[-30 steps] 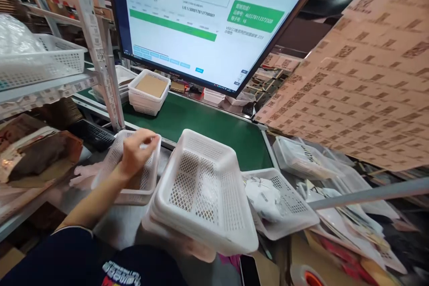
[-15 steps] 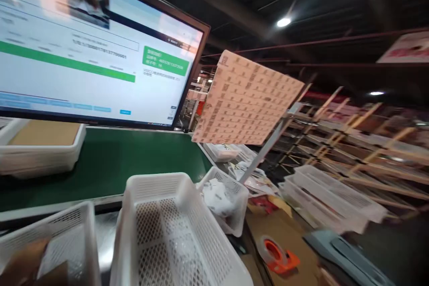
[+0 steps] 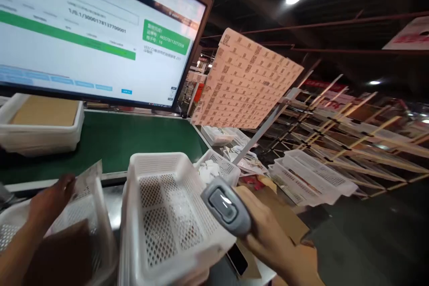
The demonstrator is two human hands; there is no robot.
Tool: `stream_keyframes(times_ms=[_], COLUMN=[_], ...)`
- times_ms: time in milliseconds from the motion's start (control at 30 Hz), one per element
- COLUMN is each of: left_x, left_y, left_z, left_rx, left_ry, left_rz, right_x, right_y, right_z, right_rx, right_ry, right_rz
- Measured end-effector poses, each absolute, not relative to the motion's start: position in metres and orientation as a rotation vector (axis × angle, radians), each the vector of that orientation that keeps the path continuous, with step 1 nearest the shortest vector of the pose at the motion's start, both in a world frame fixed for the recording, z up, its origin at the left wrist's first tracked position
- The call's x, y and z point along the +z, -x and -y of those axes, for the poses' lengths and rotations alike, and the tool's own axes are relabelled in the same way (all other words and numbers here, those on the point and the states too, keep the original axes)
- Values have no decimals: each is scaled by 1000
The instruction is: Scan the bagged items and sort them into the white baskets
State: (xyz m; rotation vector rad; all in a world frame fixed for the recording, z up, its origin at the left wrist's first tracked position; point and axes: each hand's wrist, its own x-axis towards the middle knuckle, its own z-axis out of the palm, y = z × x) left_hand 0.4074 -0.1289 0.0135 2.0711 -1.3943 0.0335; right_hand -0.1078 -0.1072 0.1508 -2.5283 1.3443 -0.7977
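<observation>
My left hand (image 3: 53, 199) is over the left white basket (image 3: 109, 237), its fingers pinched on a thin, pale printed packet (image 3: 90, 176). Inside that basket lies a brown cardboard piece (image 3: 63, 254). My right hand (image 3: 259, 216) is wrapped round a grey handheld scanner (image 3: 226, 208), which is over the right edge of the middle white basket (image 3: 170, 214). That basket has a mesh bottom with a little clear wrap in it.
A large monitor (image 3: 100, 40) stands behind a green work surface (image 3: 134, 136). Stacked white trays (image 3: 40, 136) sit at the left. A QR-code board (image 3: 251, 80) rises behind a small basket of white items (image 3: 231, 170). A dark phone (image 3: 237, 259) lies low, near my right forearm.
My right hand has come into view with the scanner, which lay at the lower right before. My left hand is clearer and now has the packet. The view has tipped down slightly.
</observation>
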Motion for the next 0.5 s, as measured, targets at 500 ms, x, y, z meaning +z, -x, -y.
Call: stream_keyframes(times_ms=[500], left_x=[25], left_y=[-240], left_z=[104], left_rx=[-260], left_ry=[-1324], left_rz=[1673], right_x=[148], right_y=[87], right_z=[76], right_rx=[326], right_ry=[2968], right_rz=[-1305])
